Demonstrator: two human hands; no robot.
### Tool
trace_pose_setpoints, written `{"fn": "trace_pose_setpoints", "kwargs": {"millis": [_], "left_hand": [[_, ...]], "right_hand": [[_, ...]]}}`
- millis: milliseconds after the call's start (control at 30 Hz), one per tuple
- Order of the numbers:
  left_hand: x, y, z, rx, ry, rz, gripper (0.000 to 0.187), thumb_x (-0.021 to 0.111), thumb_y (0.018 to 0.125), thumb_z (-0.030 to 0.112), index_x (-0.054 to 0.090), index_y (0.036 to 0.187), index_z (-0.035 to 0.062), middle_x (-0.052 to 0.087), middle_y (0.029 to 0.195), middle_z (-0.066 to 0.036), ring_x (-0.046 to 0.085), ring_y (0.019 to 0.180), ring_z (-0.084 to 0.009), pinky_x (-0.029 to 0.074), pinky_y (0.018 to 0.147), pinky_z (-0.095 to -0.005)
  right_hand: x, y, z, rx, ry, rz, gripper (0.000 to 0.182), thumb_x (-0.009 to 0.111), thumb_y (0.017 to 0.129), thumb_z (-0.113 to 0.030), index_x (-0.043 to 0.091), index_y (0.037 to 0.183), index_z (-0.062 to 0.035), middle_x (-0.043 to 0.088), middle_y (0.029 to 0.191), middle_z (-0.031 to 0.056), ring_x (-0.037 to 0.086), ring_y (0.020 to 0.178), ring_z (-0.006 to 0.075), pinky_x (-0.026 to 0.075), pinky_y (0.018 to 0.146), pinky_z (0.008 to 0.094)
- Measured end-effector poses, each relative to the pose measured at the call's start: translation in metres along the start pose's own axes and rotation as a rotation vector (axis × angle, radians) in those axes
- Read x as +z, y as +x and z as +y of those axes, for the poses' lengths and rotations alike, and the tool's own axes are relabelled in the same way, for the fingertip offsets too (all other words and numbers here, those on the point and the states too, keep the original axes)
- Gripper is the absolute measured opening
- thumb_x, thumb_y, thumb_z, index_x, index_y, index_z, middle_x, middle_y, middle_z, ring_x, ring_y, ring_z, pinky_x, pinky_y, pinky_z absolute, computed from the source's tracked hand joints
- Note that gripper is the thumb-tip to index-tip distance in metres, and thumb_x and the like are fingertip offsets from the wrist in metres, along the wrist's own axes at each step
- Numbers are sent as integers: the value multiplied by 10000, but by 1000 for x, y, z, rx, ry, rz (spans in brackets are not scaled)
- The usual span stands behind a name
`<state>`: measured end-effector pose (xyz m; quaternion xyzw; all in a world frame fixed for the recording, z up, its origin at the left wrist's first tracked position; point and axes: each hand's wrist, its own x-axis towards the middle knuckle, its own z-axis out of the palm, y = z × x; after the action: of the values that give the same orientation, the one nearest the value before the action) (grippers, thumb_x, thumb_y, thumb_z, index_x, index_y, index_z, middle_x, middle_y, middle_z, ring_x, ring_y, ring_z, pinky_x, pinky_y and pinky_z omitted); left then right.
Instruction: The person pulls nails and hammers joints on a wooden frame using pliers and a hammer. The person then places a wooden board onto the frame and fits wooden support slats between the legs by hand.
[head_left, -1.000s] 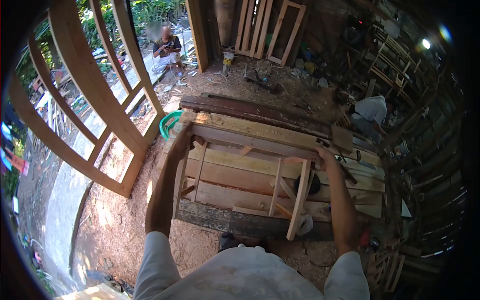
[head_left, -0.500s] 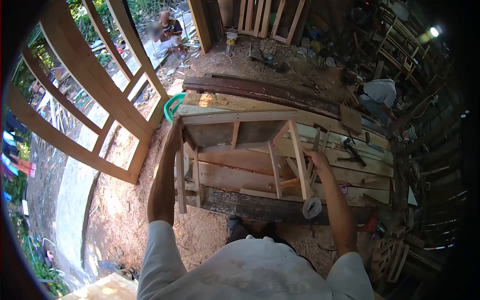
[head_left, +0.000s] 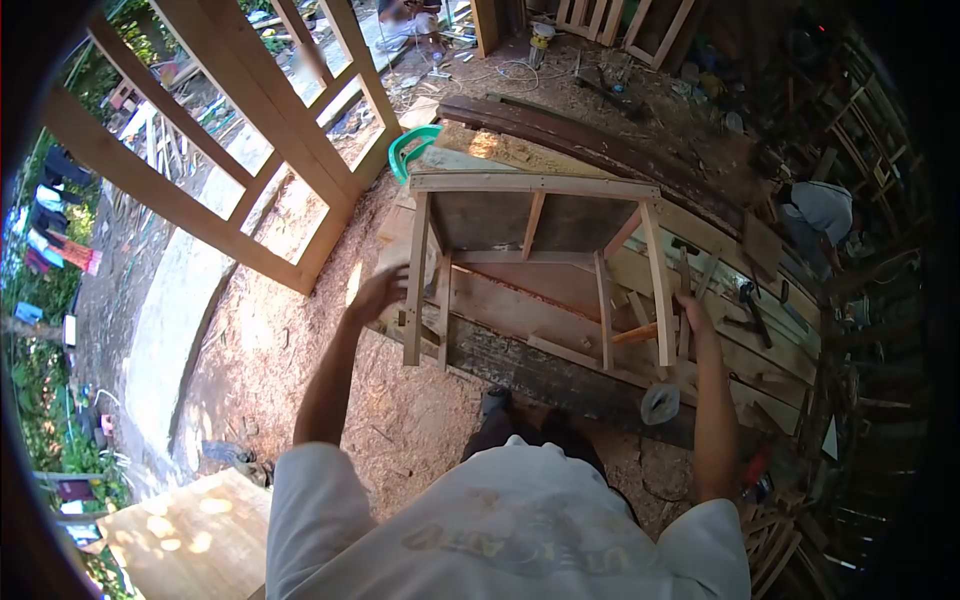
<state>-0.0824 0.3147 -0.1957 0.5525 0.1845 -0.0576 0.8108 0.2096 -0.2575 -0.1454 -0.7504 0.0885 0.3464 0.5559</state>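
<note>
Beyond the legged frame (head_left: 533,222), the top edge cuts off a seated person (head_left: 420,18); nearer than it, shirt lettering (head_left: 520,547) blurs.

floor (head_left: 255,375): shavings-strewn | concrete strip (head_left: 168,335): sunlit, left | right wall (head_left: 872,440): dim

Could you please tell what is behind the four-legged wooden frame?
Beyond the four-legged wooden frame lie a partly sunlit plank and a dark reddish beam. Its dark panel hides whatever is directly behind it.
</note>
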Motion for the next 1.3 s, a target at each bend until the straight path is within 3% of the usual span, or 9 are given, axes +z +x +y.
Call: {"fn": "trace_pose_setpoints", "kwargs": {"millis": [100, 333, 500, 600, 667, 833, 1000, 1167, 1300], "left_hand": [[23, -61, -68, 125, 178, 91, 540, 566, 827, -1, 405, 1340, 52, 511, 1264, -89, 509, 1111, -185, 427, 914, -351], [55, -56, -129, 404, 695, 630, 256, 606, 833, 135, 591, 1032, -25, 638, 909, -176, 602, 905, -198, 466, 772, -356], [72, -49, -83, 483, 783, 746, 234, 576, 859, 193, 640, 954, -11, 667, 811, -160, 646, 763, -222, 480, 660, -348], [94, -43, -8, 476, 889, 706, 265, 532, 895, 229, 657, 968, 7, 675, 813, -144, 643, 773, -196, 476, 680, -328], [105, -26, 30, 535, 823, 641, 280, 526, 903, 245, 661, 986, 14, 680, 809, -129, 637, 763, -167, 471, 690, -321], [96, 50, 60, 424, 742, 615, 327, 529, 914, 317, 687, 943, 32, 639, 712, -36, 542, 653, -92, 435, 608, -286], [105, 100, 58, 432, 1135, 543, 204, 551, 786, 153, 524, 937, 19, 601, 866, -249, 570, 883, -434, 440, 734, -475], [100, 144, 51, 328, 1077, 595, 415, 434, 745, 0, 557, 1142, -5, 634, 978, -239, 610, 949, -380, 476, 805, -429], [90, 175, 57, 392, 1232, 566, 292, 463, 788, 29, 604, 1040, -14, 637, 939, -249, 626, 909, -379, 492, 768, -444]], "right_hand": [[-11, 2, 27, -92, -25, -32, 427, 465, 919, -408, 614, 1059, -34, 616, 874, 51, 594, 783, 179, 465, 697, 294], [13, -31, 7, -170, 384, -498, 491, 435, 953, -402, 528, 1166, 31, 623, 1020, 90, 603, 910, 143, 488, 774, 239], [25, -40, -30, -268, 487, -405, 443, 413, 966, -321, 534, 1146, 65, 624, 980, 122, 607, 908, 168, 494, 796, 283], [23, -35, -71, -451, 581, -346, 427, 414, 958, -289, 516, 1154, 77, 616, 985, 142, 603, 897, 195, 498, 803, 303], [7, -10, -88, -370, 624, -552, 432, 402, 941, -237, 465, 1235, 73, 585, 1148, 181, 603, 978, 252, 509, 871, 386], [-24, 27, -77, -237, 597, -485, 425, 376, 932, -224, 469, 1226, 68, 585, 1154, 182, 607, 972, 257, 507, 866, 394], [-16, 23, -23, -267, 720, -130, 325, 470, 934, -258, 511, 1148, -17, 606, 993, 98, 611, 868, 207, 532, 758, 361], [-6, 6, 16, -121, 737, -11, 218, 512, 928, -266, 591, 999, -75, 607, 872, 26, 587, 766, 166, 499, 656, 326], [7, -3, 30, -88, 665, -71, 276, 534, 926, -290, 590, 1045, -47, 607, 893, 23, 583, 809, 170, 485, 729, 320]]}}
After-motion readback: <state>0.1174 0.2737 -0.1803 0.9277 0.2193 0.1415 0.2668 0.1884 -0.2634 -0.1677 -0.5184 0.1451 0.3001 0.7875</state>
